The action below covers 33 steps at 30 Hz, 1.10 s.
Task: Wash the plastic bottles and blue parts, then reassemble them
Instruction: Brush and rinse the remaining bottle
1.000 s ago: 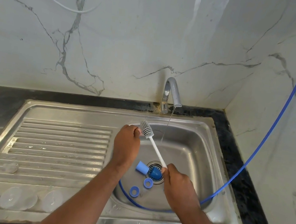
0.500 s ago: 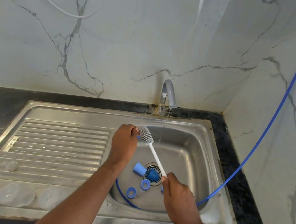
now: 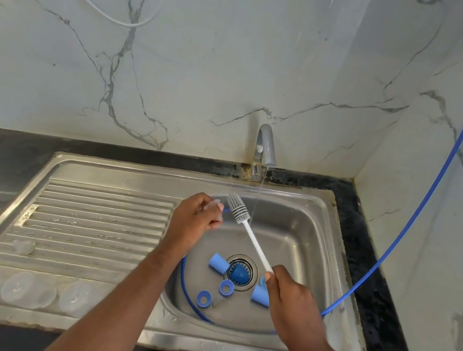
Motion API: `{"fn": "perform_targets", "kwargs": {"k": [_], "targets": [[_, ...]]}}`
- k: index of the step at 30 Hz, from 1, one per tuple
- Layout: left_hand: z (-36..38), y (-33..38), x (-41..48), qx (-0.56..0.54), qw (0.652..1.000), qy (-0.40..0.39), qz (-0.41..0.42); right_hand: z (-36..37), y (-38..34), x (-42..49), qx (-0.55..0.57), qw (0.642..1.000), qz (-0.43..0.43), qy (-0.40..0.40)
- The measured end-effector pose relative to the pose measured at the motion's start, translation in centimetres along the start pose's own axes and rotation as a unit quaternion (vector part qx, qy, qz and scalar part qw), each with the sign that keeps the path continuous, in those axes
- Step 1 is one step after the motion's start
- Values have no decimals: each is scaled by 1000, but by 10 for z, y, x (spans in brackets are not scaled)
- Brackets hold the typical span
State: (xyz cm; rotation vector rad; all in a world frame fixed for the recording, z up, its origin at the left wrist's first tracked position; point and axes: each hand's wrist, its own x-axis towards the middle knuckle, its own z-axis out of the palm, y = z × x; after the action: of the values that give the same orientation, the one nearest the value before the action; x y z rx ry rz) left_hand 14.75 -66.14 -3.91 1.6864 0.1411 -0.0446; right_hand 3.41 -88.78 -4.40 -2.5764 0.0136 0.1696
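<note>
Mid-wash, by my read. Left hand [image 3: 195, 217] pinches a small clear piece [image 3: 216, 205] beside the bottle brush [image 3: 249, 233] head. Right hand [image 3: 292, 304] grips the brush handle. Blue parts [image 3: 217, 262] lie around the drain. Clear plastic bottles [image 3: 28, 290] sit near-left on the drainboard [image 3: 101, 217]. Reassembly not begun.

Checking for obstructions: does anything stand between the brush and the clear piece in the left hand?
Nothing visible does. The brush, held by the right hand, has its head right beside the clear piece the left hand holds; the water stream falls beyond it.
</note>
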Motion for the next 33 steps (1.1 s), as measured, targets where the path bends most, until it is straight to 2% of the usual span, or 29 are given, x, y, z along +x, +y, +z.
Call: {"fn": "perform_targets", "kwargs": {"k": [7,10,17,22,26,28,30,31,32,33], "targets": [[-10,-1,-4,33,998,-48,-12,-7,5,4,-12,999,-38,6],[-20,0,-3,65,998,-6,13,-7,9,3,-23,998,-59,6],[-30,-9,-4,-51,999,-17,7,-9,10,2,-62,995,-84,2],[-31,-13,0,-76,997,5,-33,-6,9,10,-160,979,-123,36],[-41,-8,1,-64,994,-34,-78,-15,3,15,-265,944,-179,83],[-48,-2,3,-19,997,-51,-55,-17,2,17,-276,942,-175,76],[-53,4,4,52,997,-62,-8,-18,-6,13,-236,956,-168,37],[-55,6,5,79,995,-66,17,-19,-8,15,-159,977,-140,20],[-56,7,5,89,993,-66,39,-21,-11,19,-14,996,-82,-42],[-57,8,5,80,993,-64,55,-24,-15,20,177,977,-13,-123]]}}
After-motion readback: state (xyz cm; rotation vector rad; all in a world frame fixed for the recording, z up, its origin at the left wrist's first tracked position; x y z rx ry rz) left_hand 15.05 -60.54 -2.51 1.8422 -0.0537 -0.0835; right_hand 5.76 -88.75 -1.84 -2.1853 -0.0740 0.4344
